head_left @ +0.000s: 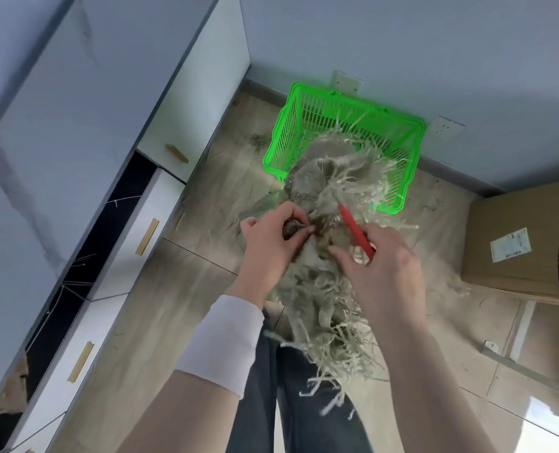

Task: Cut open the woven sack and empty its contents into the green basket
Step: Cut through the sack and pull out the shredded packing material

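On the wood-look floor (186,322) by the wall, the green basket (283,135) stands well ahead. The frayed woven sack (324,299) stretches from above the person's dark trousers (265,403) to the basket, and its shredded far end hides the basket's near rim. The left hand (270,240), with a white wristband (219,344) behind it, grips the sack, fingers curled round a dark lump. Just beside it, the right hand (381,269) holds a red cutter (356,232) against the fabric. White drawers (124,256) flank the left and a cardboard box (520,243) sits to the right.
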